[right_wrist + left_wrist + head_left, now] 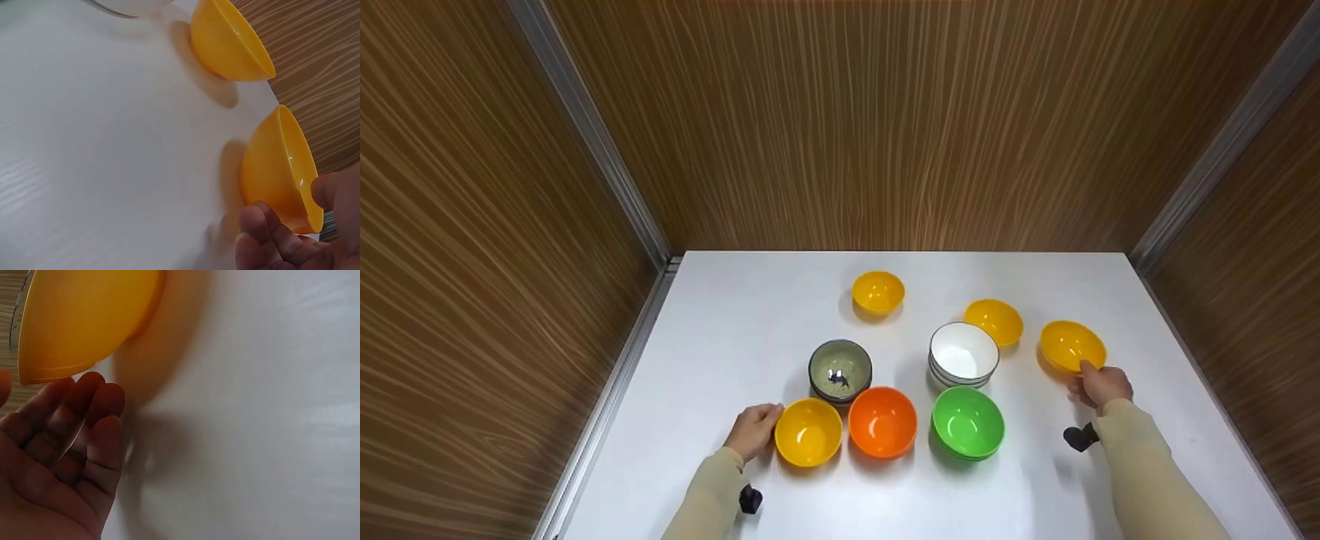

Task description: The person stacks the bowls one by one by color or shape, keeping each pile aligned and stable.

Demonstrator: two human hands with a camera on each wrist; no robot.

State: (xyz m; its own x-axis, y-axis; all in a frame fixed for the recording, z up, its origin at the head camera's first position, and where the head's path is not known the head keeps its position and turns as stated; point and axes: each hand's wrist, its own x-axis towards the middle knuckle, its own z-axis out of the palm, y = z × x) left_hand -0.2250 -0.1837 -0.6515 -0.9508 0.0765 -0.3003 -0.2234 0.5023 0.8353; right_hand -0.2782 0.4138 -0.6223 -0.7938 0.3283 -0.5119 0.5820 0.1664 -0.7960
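At the right, my right hand pinches the near rim of a yellow bowl; in the right wrist view the thumb lies at the inside of this bowl and the fingers outside. My left hand is at the left edge of another yellow bowl. From the left wrist, that bowl shows just beyond the relaxed fingers, the thumb mostly out of frame. Right of it stands an orange bowl, and behind them a grey-green patterned bowl stack.
Green stacked bowls stand in front of white stacked bowls. One yellow bowl is behind the white ones, another at the back of the white table. Wood-grain panels enclose the back and sides.
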